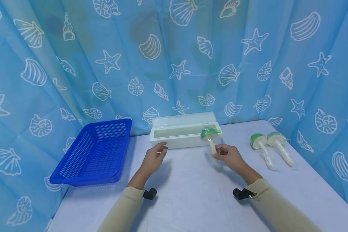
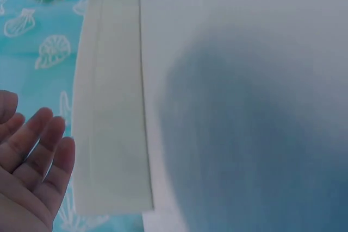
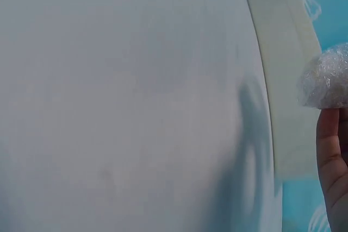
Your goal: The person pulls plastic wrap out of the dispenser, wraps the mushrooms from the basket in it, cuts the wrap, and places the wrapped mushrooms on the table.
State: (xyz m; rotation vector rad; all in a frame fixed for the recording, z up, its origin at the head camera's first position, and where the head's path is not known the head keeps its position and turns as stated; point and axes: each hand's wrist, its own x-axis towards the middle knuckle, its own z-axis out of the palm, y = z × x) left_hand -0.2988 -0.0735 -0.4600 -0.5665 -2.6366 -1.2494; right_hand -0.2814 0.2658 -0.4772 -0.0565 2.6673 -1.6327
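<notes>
My right hand [image 1: 228, 156] pinches the pale stem of a mushroom-shaped item [image 1: 210, 135] wrapped in clear plastic, its green cap up. The cap overlaps the right front of a long white box [image 1: 179, 142], whose lid stands open at the back. In the right wrist view, fingers [image 3: 330, 156] meet the crinkled wrap [image 3: 329, 80] at the right edge. My left hand [image 1: 154, 157] hovers by the box's left front, fingers loosely bent and holding nothing. The left wrist view shows that hand [image 2: 32, 172] beside the box [image 2: 117, 107].
A blue mesh basket [image 1: 119, 170] stands on the left of the white-covered table [image 1: 191, 199]. Two more wrapped green-capped mushroom shapes, one left [image 1: 264, 149] and one right [image 1: 281, 148], lie at the right. A blue shell-print curtain [image 1: 174, 90] hangs behind.
</notes>
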